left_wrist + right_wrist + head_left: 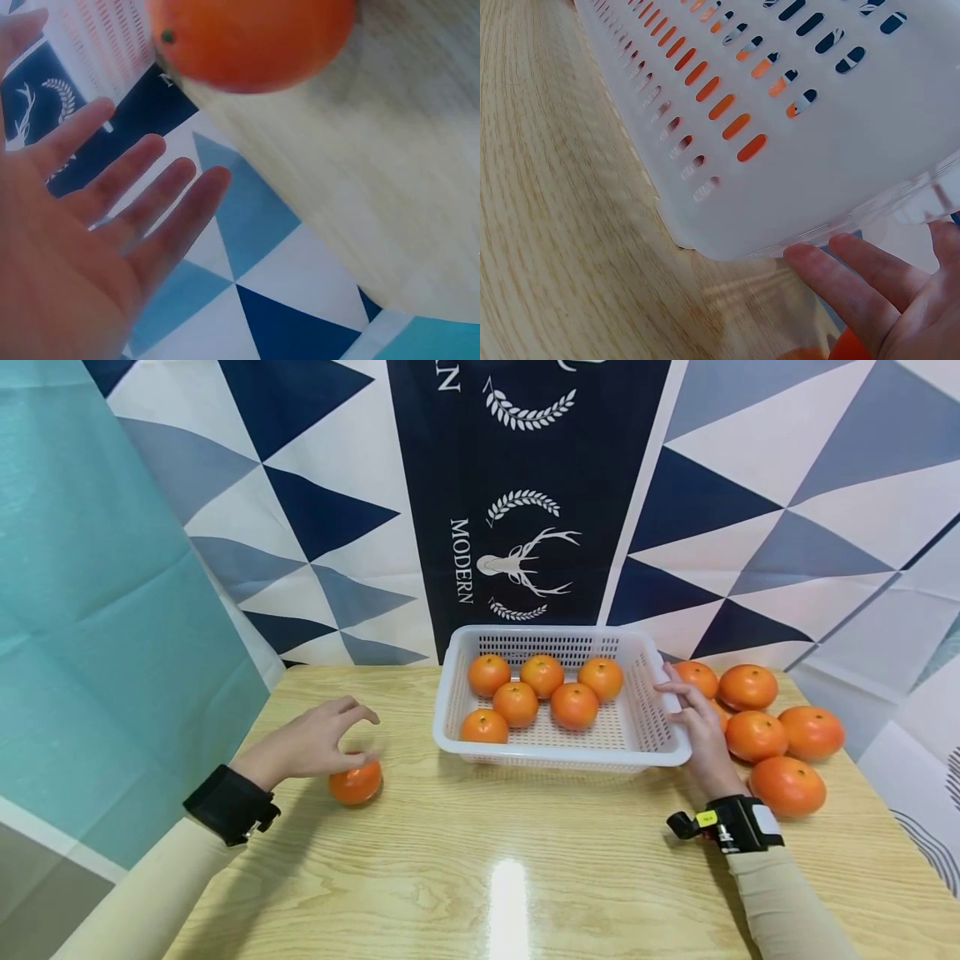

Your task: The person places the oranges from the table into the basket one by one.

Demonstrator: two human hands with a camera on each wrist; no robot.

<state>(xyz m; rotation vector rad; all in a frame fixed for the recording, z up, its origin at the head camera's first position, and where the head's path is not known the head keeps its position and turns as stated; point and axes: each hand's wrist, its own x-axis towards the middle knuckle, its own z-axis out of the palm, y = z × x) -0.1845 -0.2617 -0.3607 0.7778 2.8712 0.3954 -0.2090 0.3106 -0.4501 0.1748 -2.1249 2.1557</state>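
"Pale wood here, and the table (420, 868) has its left edge just beyond the lone orange (356, 783)."

"Left hand (318, 742)?"

"Right over it, fingers loose, gripping nothing! Rightward, a bare stretch reaches the white basket (555, 752) by the far edge, six oranges (515, 704) inside."

"In the way?"

"The basket's near rim. The right hand (705, 735) touches its right rim; whether it pinches, I can't tell. More oranges (756, 736) crowd the right."

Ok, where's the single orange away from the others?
In the head view, the single orange sits on the table, left of the white basket, next to the left grip.
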